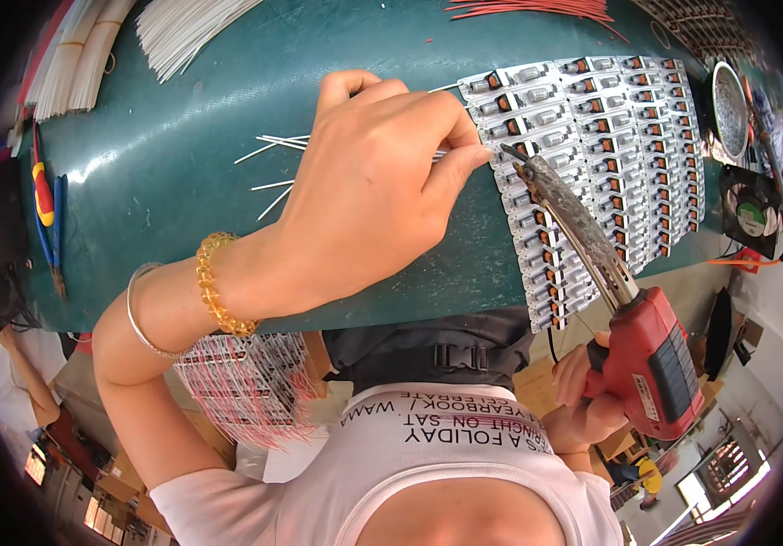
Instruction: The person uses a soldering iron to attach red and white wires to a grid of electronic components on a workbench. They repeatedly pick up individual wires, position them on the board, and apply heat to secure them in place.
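Observation:
My left hand [378,177] is closed, thumb and fingertips pinched together at the left edge of a panel of small parts [605,136]. Thin white wires [275,187] stick out behind its palm; the ends inside the fingers are hidden. The panel carries many rows of little grey, orange and black pieces. Wrapped round the handle of a red soldering gun [653,369] is my right hand [587,400]. The gun's dark tip reaches up to the panel's left side, close to my left fingertips. Whether the tip touches a part, I cannot tell.
White wire bundles [186,32] lie at the back left, red wires [537,9] at the back. A cutter with blue handles [50,227] rests at the left. A metal bowl [729,109] and a black fan [755,211] stand at the right. Below the edge sits another panel with pink wires [250,382].

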`<act>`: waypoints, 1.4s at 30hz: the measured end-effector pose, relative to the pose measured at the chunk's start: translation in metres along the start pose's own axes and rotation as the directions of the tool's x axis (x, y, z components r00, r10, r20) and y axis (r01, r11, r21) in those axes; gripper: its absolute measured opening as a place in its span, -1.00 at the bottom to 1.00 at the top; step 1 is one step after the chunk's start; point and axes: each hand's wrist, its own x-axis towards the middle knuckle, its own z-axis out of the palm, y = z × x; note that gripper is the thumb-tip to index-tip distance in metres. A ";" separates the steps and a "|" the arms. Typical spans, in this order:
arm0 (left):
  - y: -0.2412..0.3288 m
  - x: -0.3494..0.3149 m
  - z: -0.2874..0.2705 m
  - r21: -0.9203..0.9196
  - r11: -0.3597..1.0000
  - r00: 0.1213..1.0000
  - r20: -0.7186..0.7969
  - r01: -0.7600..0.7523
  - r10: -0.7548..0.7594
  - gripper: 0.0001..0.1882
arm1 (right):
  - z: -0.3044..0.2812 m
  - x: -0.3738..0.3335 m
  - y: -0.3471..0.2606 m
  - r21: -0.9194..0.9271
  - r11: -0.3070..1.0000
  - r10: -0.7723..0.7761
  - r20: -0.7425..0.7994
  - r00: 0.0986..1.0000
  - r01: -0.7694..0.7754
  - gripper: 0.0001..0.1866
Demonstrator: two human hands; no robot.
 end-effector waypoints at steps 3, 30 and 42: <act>0.001 0.001 0.001 0.041 0.999 1.000 0.003 -0.017 0.017 -0.89 | -0.004 -0.002 0.007 0.026 0.999 -0.037 0.011 0.999 0.037 -0.09; -0.003 0.007 -0.004 -0.004 0.996 0.994 0.054 -0.094 0.094 -0.91 | 0.017 0.003 0.005 -0.052 0.998 -0.048 -0.076 0.996 0.044 -0.39; 0.002 0.005 -0.013 0.296 0.880 0.927 0.174 -0.371 0.333 -0.88 | 0.010 0.006 0.011 -0.549 0.817 0.103 -0.159 0.982 -0.174 -0.87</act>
